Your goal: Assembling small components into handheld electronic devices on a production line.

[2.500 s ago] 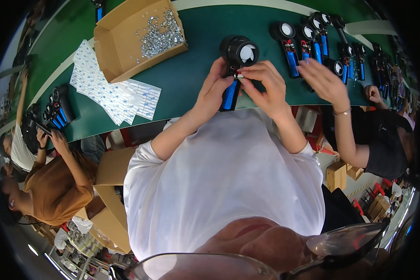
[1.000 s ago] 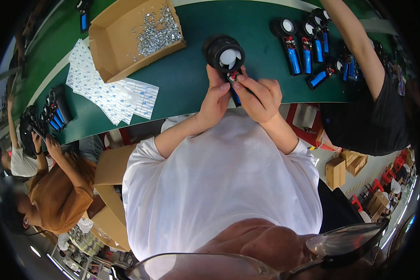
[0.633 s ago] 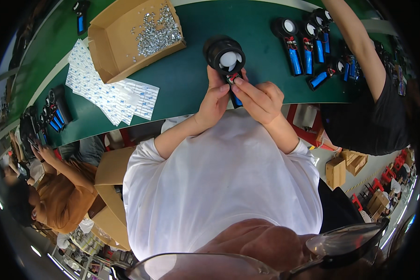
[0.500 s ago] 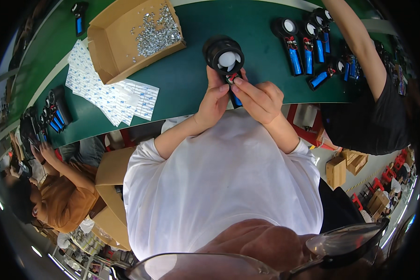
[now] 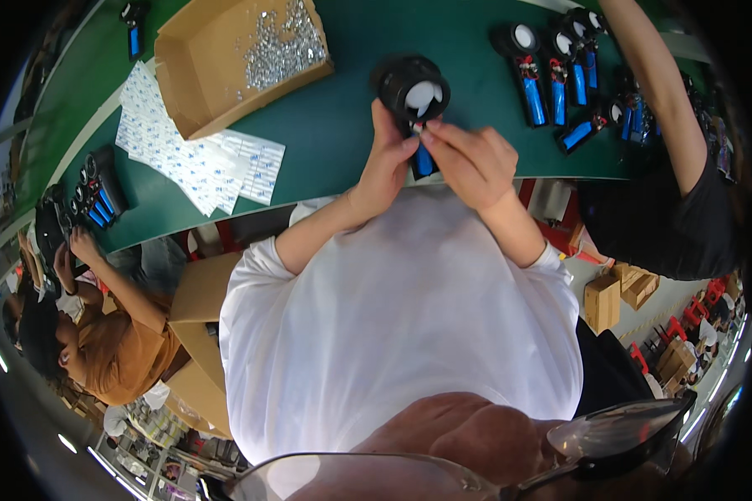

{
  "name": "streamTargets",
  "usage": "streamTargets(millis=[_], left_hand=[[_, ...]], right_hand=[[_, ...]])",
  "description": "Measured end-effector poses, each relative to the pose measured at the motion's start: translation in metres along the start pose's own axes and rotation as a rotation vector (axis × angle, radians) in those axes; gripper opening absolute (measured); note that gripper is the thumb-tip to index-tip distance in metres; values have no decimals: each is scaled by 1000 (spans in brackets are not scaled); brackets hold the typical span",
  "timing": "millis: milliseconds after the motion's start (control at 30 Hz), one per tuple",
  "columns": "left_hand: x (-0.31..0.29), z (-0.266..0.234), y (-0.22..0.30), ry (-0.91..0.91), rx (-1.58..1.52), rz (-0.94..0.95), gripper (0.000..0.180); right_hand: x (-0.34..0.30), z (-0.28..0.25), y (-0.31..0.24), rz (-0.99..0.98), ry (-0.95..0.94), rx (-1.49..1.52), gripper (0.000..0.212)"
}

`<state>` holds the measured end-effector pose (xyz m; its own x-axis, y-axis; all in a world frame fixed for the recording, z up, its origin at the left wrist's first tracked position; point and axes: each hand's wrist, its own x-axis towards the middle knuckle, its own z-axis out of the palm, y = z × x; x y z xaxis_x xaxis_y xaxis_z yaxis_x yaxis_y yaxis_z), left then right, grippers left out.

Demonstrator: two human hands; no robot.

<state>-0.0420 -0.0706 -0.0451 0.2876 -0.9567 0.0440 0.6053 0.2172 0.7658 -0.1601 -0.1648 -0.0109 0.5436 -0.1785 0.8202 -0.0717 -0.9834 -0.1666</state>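
Observation:
Between my hands is a black handheld device (image 5: 408, 73) with a round ring-shaped head, a white disc inside and an open handle holding a blue battery (image 5: 424, 161). My left hand (image 5: 382, 171) is closed around its left side, thumb near the neck. At the neck, just below the head, the fingers of my right hand (image 5: 480, 167) are pinched together. A small bit of red and white shows at those fingertips; whatever they grip is too small to make out. The device points head-away over the table's near edge.
On the green table (image 5: 342, 125), a cardboard box (image 5: 200, 79) of small shiny metal parts stands beside printed white sheets (image 5: 175, 150). Similar devices (image 5: 530, 83) lie at right, near a co-worker's arm (image 5: 660, 83); more (image 5: 100, 188) lie at left, near another person's hands (image 5: 79, 246).
My hands and the device have shifted slightly right, and the device's head has tilted a little. My right fingers remain at its neck. The co-worker's hand at left has moved.

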Motion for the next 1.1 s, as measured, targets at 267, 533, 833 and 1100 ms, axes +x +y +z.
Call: streamTargets(millis=[267, 533, 833, 1100], left_hand=[[5, -2, 2, 89, 134, -105, 52], [7, -2, 12, -23, 446, -11, 53], [34, -11, 33, 61, -220, -168, 27], [37, -1, 41, 102, -136, -163, 28]], right_hand=[[7, 0, 3, 108, -94, 142, 22], [6, -2, 5, 167, -162, 178, 23], [10, -10, 14, 745, -70, 513, 30], [17, 0, -2, 733, -4, 441, 22]])
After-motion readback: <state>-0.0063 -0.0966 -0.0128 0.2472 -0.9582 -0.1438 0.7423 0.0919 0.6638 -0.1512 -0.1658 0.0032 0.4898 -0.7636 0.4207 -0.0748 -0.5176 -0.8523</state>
